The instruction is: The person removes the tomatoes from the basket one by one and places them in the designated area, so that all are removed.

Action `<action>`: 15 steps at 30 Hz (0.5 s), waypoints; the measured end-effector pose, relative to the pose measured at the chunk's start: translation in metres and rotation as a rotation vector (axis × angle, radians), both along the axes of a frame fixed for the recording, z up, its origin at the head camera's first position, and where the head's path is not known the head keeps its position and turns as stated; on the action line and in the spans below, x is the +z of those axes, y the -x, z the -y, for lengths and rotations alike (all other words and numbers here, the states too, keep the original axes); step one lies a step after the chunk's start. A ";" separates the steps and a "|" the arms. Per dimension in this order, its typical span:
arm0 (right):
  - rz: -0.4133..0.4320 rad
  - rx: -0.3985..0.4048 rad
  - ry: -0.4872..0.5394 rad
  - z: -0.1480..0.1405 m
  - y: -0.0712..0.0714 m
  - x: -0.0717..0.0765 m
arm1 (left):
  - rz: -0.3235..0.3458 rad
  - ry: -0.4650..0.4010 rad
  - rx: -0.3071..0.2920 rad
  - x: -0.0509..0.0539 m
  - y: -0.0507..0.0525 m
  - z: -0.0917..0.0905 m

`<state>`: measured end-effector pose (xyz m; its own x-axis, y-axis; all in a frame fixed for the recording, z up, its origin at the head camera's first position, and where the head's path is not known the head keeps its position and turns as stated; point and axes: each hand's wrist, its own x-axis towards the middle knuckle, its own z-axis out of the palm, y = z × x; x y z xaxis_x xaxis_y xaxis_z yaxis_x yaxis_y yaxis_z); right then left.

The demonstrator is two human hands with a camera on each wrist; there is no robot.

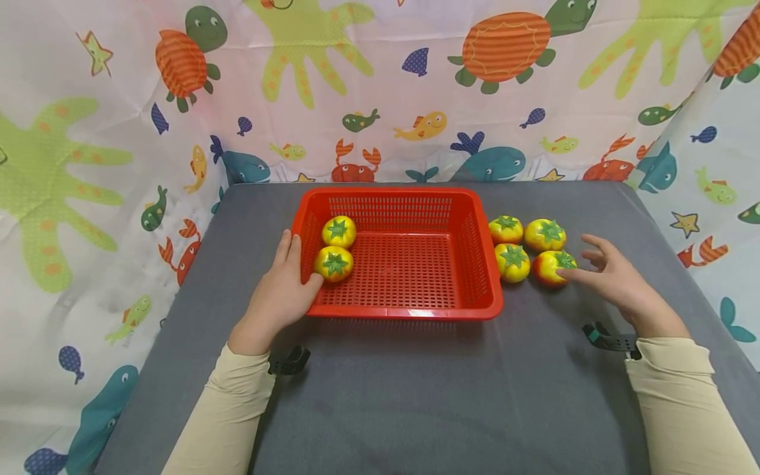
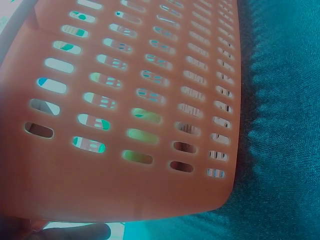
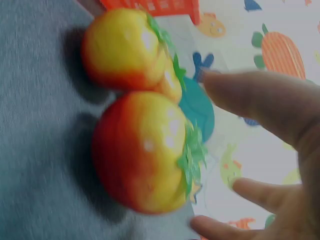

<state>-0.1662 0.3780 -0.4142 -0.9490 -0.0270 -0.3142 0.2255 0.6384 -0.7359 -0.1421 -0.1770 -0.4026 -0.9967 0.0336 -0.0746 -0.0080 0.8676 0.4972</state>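
Observation:
A red plastic basket (image 1: 410,313) with slotted walls stands on the grey tabletop. My left hand (image 1: 285,287) holds its left side near the front corner, thumb over the rim and fingers along the outside; the left wrist view shows the slotted basket wall (image 2: 115,190) close up. Two yellow-red toy tomatoes (image 1: 334,264) with green leafy tops lie inside at the left. To the basket's right sit several more. My right hand (image 1: 620,284) is spread beside the front right tomato (image 3: 145,152), fingers apart; whether the thumb touches it I cannot tell.
Behind and beside the grey tabletop (image 1: 415,396) hangs a white cloth (image 1: 386,79) printed with sea animals. The other loose tomatoes (image 1: 512,262) are clustered close against the basket's right wall. A dark band (image 1: 611,340) is on the right wrist.

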 end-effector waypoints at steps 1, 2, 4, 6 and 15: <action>-0.017 -0.019 0.004 0.003 0.000 0.002 | -0.002 0.003 0.001 0.000 0.000 0.000; -0.036 -0.033 0.012 0.006 0.000 0.004 | -0.001 0.001 0.003 0.000 0.000 0.000; -0.072 -0.053 0.016 0.012 0.001 0.007 | 0.000 -0.003 0.004 0.000 -0.001 0.000; -0.085 -0.057 0.012 0.017 0.002 0.011 | 0.002 -0.007 0.002 0.000 -0.001 -0.001; -0.103 -0.007 -0.024 0.044 0.010 0.018 | -0.001 -0.014 0.008 -0.001 -0.001 -0.001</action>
